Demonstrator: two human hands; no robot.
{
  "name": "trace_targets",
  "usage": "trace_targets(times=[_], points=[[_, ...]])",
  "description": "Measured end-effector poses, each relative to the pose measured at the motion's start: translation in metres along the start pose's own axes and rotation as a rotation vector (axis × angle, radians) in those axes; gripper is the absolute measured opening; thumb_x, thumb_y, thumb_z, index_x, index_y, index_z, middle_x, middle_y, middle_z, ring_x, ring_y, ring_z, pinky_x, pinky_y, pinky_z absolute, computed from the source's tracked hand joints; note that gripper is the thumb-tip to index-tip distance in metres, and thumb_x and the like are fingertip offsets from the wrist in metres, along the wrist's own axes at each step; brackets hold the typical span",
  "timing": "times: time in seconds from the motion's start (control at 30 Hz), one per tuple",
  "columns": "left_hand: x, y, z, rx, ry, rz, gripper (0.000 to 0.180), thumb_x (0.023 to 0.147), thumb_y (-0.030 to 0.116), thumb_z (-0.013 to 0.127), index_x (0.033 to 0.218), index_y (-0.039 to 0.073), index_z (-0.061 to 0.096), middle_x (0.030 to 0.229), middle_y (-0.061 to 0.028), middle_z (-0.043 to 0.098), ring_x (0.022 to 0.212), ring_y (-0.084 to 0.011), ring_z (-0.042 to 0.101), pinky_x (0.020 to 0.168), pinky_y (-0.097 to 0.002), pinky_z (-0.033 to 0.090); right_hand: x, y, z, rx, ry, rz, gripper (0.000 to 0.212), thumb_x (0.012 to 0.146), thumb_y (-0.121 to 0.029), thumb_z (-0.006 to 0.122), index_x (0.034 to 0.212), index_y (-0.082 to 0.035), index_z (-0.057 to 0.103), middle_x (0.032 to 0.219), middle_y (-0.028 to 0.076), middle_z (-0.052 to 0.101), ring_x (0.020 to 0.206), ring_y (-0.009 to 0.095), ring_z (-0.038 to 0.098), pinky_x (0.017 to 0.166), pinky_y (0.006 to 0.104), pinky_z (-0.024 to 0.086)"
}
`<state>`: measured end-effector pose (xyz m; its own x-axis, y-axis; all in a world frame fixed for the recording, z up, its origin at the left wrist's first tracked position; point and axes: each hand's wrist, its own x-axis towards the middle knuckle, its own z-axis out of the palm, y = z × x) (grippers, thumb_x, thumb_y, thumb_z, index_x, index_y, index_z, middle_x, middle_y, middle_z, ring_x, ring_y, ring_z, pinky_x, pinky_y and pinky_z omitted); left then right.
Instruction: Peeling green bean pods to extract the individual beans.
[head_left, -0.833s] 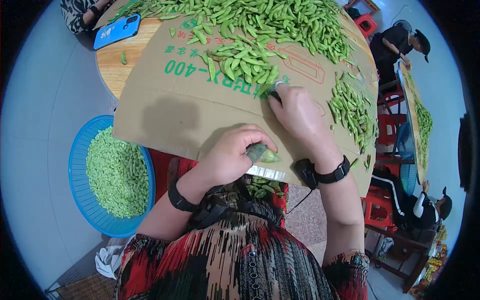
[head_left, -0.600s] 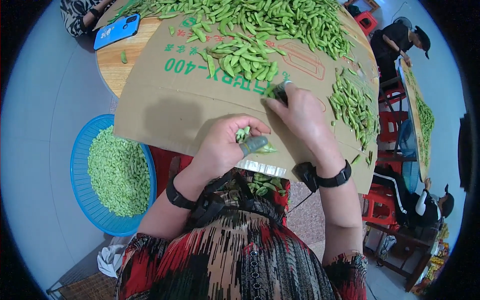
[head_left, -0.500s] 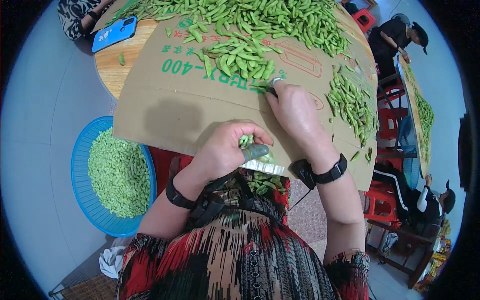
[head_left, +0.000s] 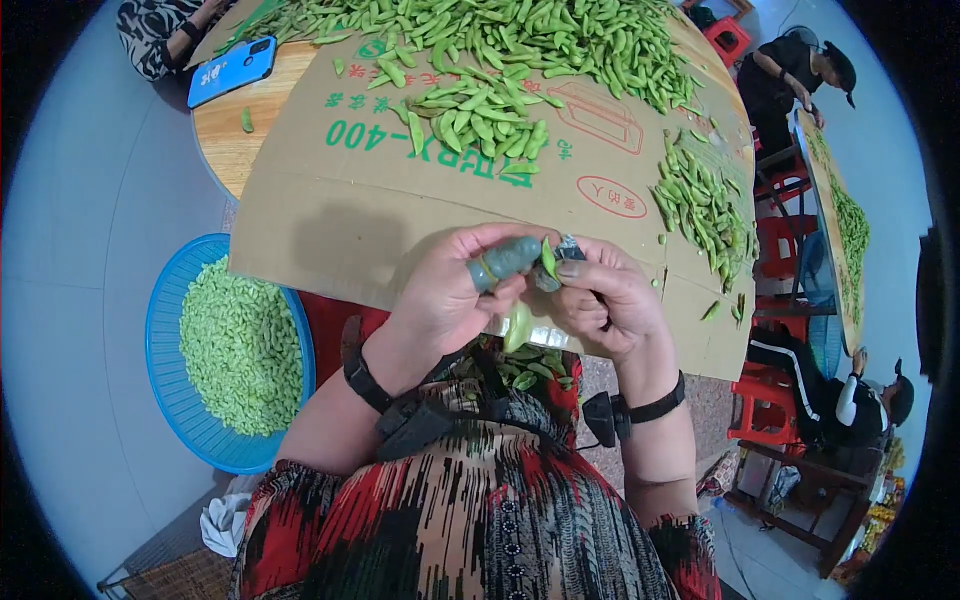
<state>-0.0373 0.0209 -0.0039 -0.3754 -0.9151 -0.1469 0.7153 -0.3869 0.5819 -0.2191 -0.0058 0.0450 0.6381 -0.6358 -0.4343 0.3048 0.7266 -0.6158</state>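
My left hand [head_left: 440, 300] and my right hand [head_left: 615, 300] meet over the near edge of the cardboard. A green bean pod [head_left: 548, 258] is pinched between them, its lower end hidden by my fingertips. A grey-green cover [head_left: 505, 263] sheathes my left thumb, and dark covers wrap fingers of my right hand. Below my left fingers hangs a pale green pod or bean [head_left: 518, 328], partly hidden. Behind it shows a pale, shiny strip [head_left: 545, 337] at the cardboard's edge. Several pods [head_left: 535, 375] lie in my lap.
A large pod heap [head_left: 560, 45] covers the far side of the printed cardboard [head_left: 300, 215], with a smaller pile [head_left: 700, 205] at right. A blue basket [head_left: 165, 370] of shelled beans [head_left: 240, 350] stands at left. A blue phone [head_left: 232, 72] lies far left. Other people sit at another table, right.
My right hand has come back from the far pods toward me and now meets my left hand. A pod is now held between them. My left hand has turned and risen slightly.
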Motion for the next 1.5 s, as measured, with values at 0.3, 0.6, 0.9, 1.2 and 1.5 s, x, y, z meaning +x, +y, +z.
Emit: trace_targets(times=[0.3,0.6,0.9,1.2,1.5], points=[[0.002,0.000,0.000,0.047,0.074,0.187,0.007,0.084,0.008,0.060,0.089,0.005,0.056,0.073,0.0009,0.057,0.054,-0.0018,0.040,0.046,-0.0167,0.026,-0.008,0.019,0.016,-0.425,0.074,-0.173,0.018,0.096,-0.020,0.043,0.095,-0.005,0.052,0.059,-0.006,0.041,0.047,0.002,0.030,0.043,0.0171,0.024],[0.003,0.000,0.005,0.203,0.138,0.202,0.009,0.086,0.008,0.057,0.093,0.003,0.058,0.073,0.0020,0.055,0.054,-0.0014,0.039,0.046,-0.0168,0.026,0.002,0.028,0.013,-0.562,0.165,-0.307,0.019,0.096,-0.017,0.040,0.093,-0.005,0.054,0.059,-0.006,0.042,0.048,0.002,0.030,0.043,0.0180,0.024],[0.003,0.011,-0.007,-0.052,-0.181,-0.036,0.015,0.085,0.013,0.060,0.094,0.003,0.055,0.079,0.0016,0.053,0.056,-0.0021,0.040,0.048,-0.0158,0.029,0.005,0.027,0.011,-0.212,0.076,-0.136,0.017,0.096,-0.017,0.043,0.091,-0.006,0.055,0.058,-0.006,0.042,0.047,0.001,0.030,0.043,0.0179,0.024],[0.007,0.007,-0.003,0.392,0.111,0.234,0.016,0.080,0.003,0.064,0.094,0.004,0.057,0.087,-0.0004,0.059,0.071,-0.0035,0.052,0.060,-0.0161,0.041,0.018,0.021,0.013,-0.408,0.194,-0.281,0.021,0.095,-0.018,0.045,0.085,-0.003,0.055,0.056,-0.006,0.042,0.048,0.001,0.032,0.044,0.0184,0.027],[0.004,0.012,-0.012,0.484,0.187,0.277,0.023,0.082,-0.007,0.049,0.100,-0.001,0.060,0.080,0.0008,0.057,0.068,-0.0044,0.050,0.058,-0.0163,0.040,0.054,-0.025,0.010,-1.768,0.559,-0.558,0.021,0.082,-0.021,0.059,0.080,0.000,0.056,0.071,0.022,0.060,0.069,0.038,0.060,0.061,0.0458,0.047]])
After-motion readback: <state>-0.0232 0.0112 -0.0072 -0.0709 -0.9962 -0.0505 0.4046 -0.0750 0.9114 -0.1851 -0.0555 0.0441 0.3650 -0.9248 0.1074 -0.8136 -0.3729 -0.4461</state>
